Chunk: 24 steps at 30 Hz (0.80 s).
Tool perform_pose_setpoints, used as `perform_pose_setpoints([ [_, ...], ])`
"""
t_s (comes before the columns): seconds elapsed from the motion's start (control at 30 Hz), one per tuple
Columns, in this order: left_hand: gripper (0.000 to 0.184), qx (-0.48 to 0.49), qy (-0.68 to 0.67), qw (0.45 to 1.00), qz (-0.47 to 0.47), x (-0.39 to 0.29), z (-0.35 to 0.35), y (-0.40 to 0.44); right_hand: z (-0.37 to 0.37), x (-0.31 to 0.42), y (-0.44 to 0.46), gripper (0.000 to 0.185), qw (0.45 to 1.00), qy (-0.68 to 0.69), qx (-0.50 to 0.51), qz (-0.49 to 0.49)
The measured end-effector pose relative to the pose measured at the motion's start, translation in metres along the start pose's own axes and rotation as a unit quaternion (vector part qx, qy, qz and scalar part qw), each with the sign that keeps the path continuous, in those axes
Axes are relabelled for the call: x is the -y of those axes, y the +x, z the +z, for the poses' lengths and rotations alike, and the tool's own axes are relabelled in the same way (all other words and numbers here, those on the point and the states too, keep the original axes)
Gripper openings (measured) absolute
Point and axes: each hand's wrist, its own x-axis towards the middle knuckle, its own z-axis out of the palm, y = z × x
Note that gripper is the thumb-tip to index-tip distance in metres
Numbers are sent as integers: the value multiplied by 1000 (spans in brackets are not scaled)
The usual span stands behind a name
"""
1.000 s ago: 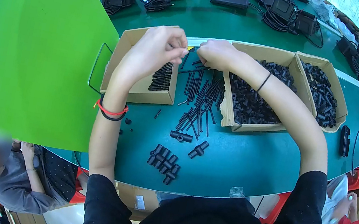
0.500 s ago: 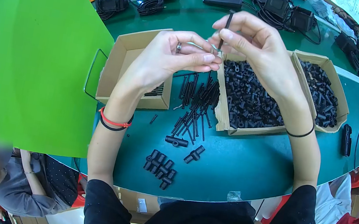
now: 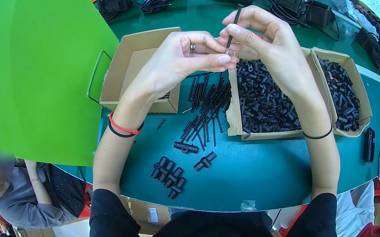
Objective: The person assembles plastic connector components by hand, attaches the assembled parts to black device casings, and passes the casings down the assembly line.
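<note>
In front of me, above the boxes, both hands meet. My right hand [image 3: 273, 46] pinches a long black screw [image 3: 235, 21], held upright. My left hand [image 3: 185, 58] is closed on a small metal spring [image 3: 227, 52] at its fingertips, and the screw's lower end is at the spring. How far it sits inside, I cannot tell. Below lies a pile of long black screws [image 3: 207, 114]. A loose spring [image 3: 161, 123] rests to their left. Closer to me are several black cross-shaped fittings [image 3: 170, 173], with one [image 3: 186, 147] and another [image 3: 205, 161] lying apart from the group.
Two cardboard boxes of black fittings [image 3: 263, 100] [image 3: 339, 96] stand on the right. Another cardboard box [image 3: 129, 60] is at the left, beside a green panel [image 3: 37, 68] and wire handle [image 3: 94, 75]. Cables and black devices [image 3: 292, 2] lie behind. People sit on both sides.
The screw in my right hand has come down and lines up with the spring in my left fingertips. My fingers have drawn closer together, and the view has shifted slightly.
</note>
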Motion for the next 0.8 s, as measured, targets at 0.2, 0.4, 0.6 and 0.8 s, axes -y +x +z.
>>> perform_pose_setpoints([
  [0.2,16,3,3,1000,4,0,1,0,0,3,-1,23,1000,-14,1,3],
  [0.4,16,0,-17,1000,9,3,2,2,-3,3,0,22,999,-38,3,-17],
  [0.6,16,14,-28,999,26,9,0,4,-4,4,-1,23,994,-106,16,-22],
  [0.8,16,8,-8,999,40,10,1,4,2,1,2,27,965,-201,-52,-160],
])
